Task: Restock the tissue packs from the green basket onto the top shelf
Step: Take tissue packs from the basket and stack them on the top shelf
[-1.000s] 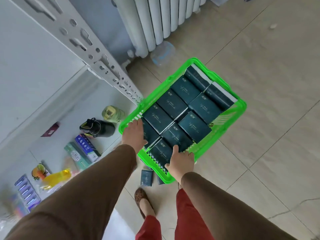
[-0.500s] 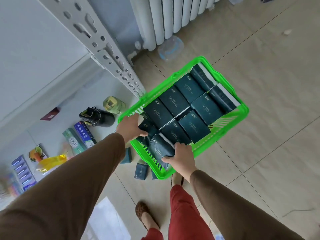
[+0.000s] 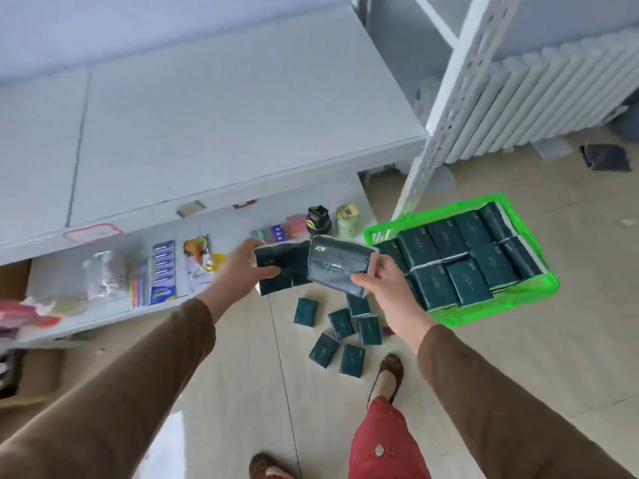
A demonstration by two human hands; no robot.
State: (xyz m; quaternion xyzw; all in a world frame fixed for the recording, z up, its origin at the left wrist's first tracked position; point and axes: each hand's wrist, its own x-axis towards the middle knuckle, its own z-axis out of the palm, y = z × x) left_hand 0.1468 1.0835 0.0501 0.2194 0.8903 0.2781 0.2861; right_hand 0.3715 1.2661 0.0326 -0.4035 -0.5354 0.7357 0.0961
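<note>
Above floor, left hand point(image 3: 242, 271) & right hand point(image 3: 387, 288) fingers each clamp a tissue pack point(image 3: 340, 266).

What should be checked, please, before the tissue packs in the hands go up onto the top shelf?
1. Left hand grips its dark tissue pack: ok.
2. Right hand grips the second pack by its end: ok.
3. Landing spot on the top shelf bare: ok, no goods show in the visible part.
4. Green basket still stocked for later trips: ok, rows of packs fill it.
5. Floor underfoot: not ok, loose packs lie scattered by the feet.
6. Whether the two held packs are joined: cannot tell, they overlap and the picture is blurred.
</note>
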